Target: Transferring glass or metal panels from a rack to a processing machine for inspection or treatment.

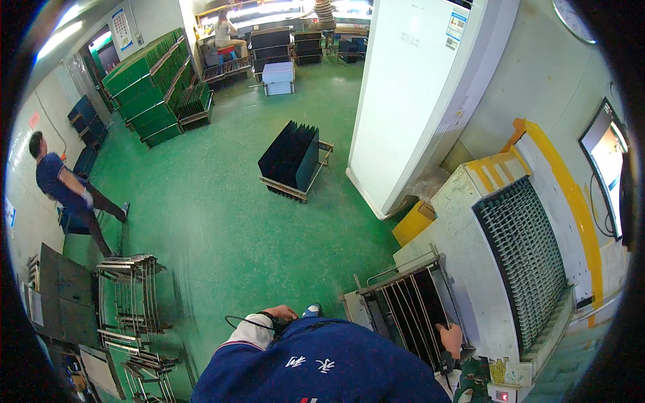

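At the lower right, my right hand (451, 340) is closed at the side rail of a metal wire rack (398, 287). Dark flat panels (424, 295) stand in rows inside that rack, between its thin rods. My left hand (282, 312) hangs close in front of my body, its fingers curled and nothing visible in them. A dark cord loops out beside my left wrist. The lower part of the rack is hidden by my blue top.
A rack of dark panels (292, 161) stands mid-floor. A tall white cabinet (403, 87) and a machine with a mesh panel (527, 262) rise at right. Bare metal racks (131, 295) and a person (67, 185) are at left. Green stacked panels (151, 87) stand farther back.
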`<state>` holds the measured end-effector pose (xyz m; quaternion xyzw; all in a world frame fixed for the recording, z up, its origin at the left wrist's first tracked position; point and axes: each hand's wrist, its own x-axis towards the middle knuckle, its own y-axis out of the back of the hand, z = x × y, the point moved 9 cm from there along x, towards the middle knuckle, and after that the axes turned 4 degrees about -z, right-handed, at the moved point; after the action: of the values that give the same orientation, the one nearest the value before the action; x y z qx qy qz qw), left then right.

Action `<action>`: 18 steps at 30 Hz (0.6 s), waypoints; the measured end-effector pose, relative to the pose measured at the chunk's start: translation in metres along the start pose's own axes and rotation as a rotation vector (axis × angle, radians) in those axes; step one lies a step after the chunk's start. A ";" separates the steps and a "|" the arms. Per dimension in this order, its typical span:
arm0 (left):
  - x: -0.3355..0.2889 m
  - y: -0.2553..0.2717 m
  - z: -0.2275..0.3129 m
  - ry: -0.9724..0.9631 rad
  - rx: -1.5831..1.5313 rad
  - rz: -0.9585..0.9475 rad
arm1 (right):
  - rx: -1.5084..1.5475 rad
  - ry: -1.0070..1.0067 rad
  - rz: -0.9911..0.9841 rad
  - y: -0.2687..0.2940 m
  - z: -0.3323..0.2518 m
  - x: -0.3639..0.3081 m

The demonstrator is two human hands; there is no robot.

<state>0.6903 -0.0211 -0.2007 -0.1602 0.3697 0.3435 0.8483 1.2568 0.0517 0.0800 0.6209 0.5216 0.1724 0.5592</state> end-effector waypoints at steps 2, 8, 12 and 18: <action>0.002 0.000 -0.004 0.017 -0.056 -0.006 | 0.022 0.053 0.050 0.004 -0.004 -0.003; 0.003 -0.001 -0.003 0.085 -0.102 -0.008 | 0.024 0.033 0.045 -0.001 0.007 0.001; 0.017 -0.001 -0.017 -0.151 0.068 -0.055 | 0.012 0.057 0.074 -0.005 0.012 0.008; 0.007 -0.001 -0.004 -0.031 -0.032 -0.025 | 0.006 0.042 0.093 -0.003 0.014 0.006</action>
<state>0.6926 -0.0209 -0.2088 -0.1729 0.3490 0.3411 0.8555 1.2690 0.0492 0.0707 0.6424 0.5044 0.2098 0.5375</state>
